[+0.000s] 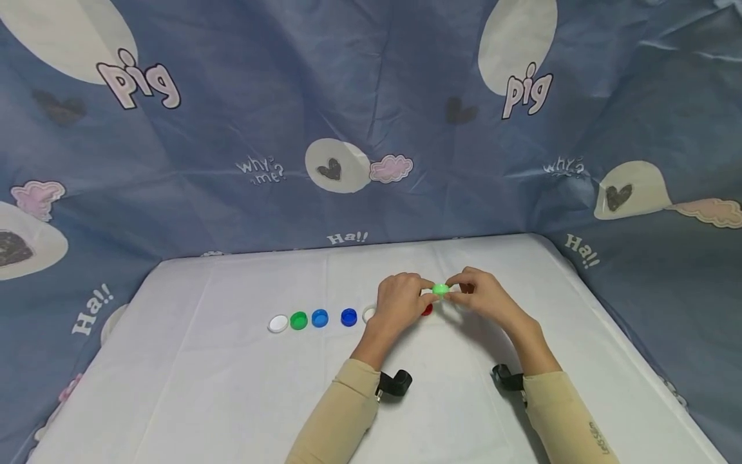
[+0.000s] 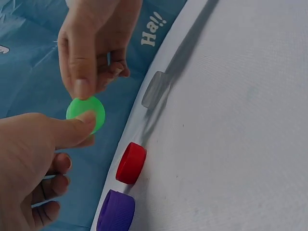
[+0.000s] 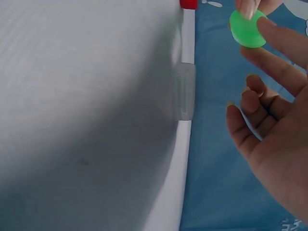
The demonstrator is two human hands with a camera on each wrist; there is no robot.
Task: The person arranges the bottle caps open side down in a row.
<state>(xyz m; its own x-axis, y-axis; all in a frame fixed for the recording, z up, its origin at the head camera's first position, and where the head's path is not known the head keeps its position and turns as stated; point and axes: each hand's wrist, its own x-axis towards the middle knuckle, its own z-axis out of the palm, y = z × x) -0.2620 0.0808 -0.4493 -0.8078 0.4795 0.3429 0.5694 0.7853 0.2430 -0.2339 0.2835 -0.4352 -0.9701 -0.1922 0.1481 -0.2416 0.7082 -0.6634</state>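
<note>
Wears matching tan, left sleeve [image 1: 342,412] and right sleeve [image 1: 562,412], lightly creased. Bears small, dark, unreadable lettering [image 1: 599,438] along the right one. Carries a bent black camera [image 1: 399,383] just past the left sleeve, on a black strap [image 1: 384,385], and a second camera [image 1: 506,378] past the right. Leaves left hand [image 1: 399,299] and right hand [image 1: 482,296] bare.

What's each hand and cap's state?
Left hand: pinching bright green cap.
Right hand: likewise.
Bright green cap: raised.
Dark green cap: upturned.
Light blue cap: upturned.
Dark blue cap: upturned.
Red cap: on table.
Purple cap: on table.
Clear cap: on table.
Leftmost white cap: facing unclear.
Other white cap: partly hidden.
</note>
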